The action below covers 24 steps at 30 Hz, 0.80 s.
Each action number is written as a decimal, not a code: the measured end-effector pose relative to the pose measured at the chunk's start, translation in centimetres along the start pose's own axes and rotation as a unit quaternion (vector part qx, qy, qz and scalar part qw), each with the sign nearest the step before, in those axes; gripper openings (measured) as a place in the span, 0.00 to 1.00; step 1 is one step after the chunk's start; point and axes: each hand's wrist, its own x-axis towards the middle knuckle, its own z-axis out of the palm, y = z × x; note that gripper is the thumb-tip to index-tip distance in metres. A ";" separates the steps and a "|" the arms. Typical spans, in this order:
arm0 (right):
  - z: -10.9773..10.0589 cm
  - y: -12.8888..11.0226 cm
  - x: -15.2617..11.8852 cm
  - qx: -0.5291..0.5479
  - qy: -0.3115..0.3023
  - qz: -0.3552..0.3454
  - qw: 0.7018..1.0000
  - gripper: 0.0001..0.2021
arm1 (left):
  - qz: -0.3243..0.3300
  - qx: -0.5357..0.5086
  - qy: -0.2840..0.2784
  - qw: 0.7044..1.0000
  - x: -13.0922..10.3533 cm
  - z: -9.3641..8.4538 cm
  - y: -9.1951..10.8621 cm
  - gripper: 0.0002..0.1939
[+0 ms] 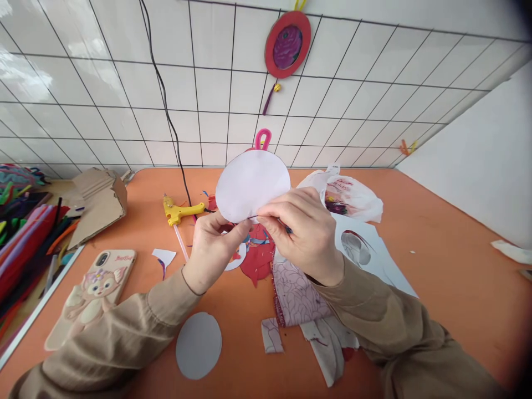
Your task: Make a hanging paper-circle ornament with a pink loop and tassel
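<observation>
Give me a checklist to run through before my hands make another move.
1. White disc steady: ok; the left hand grips the white disc at its lower edge.
2. Right hand in position: ok; the right hand has its fingertips at that same edge, by a thin dark strand.
3. Pink loop fastened: cannot tell; the pink loop shows above the disc, but its base is hidden.
4. Glue gun set down: ok; the yellow glue gun lies on the table. Whether it is hot: cannot tell.
5. Space beneath the hands free of scraps: not ok; red scraps lie there.
</observation>
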 end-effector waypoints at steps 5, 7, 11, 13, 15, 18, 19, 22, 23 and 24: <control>-0.2 -0.4 0.0 0.030 -0.003 0.012 0.999 0.09 | -0.003 0.004 -0.005 1.000 0.0 0.0 0.0 0.06; -0.3 -0.4 0.1 0.050 0.003 0.009 0.999 0.10 | -0.010 0.008 -0.003 1.000 0.0 0.0 0.0 0.07; -0.2 -0.3 0.1 0.063 0.008 -0.001 0.998 0.11 | -0.012 0.013 -0.009 1.000 0.0 0.0 -0.1 0.07; -0.1 -0.3 0.2 0.053 0.018 -0.007 0.998 0.11 | -0.004 0.010 -0.018 1.000 0.0 0.0 -0.2 0.08; 0.1 -0.3 0.3 0.042 0.034 -0.012 0.998 0.13 | -0.005 0.000 -0.032 0.999 0.0 0.0 -0.2 0.08; 0.2 -0.4 0.4 0.032 0.052 -0.007 0.998 0.15 | -0.012 -0.009 -0.042 0.999 0.1 0.1 -0.3 0.07; 0.3 -0.4 0.5 0.032 0.055 -0.004 0.998 0.16 | -0.012 -0.009 -0.041 0.999 0.1 0.1 -0.3 0.07; 0.4 -0.4 0.5 0.035 0.060 0.002 0.998 0.19 | -0.006 -0.009 -0.041 0.999 0.0 0.1 -0.3 0.07; 0.4 -0.4 0.5 0.033 0.063 0.003 0.997 0.19 | -0.005 -0.011 -0.044 0.999 0.0 0.1 -0.3 0.07; 0.4 -0.4 0.5 0.030 0.065 0.004 0.997 0.19 | -0.004 -0.014 -0.046 0.999 0.0 0.1 -0.3 0.06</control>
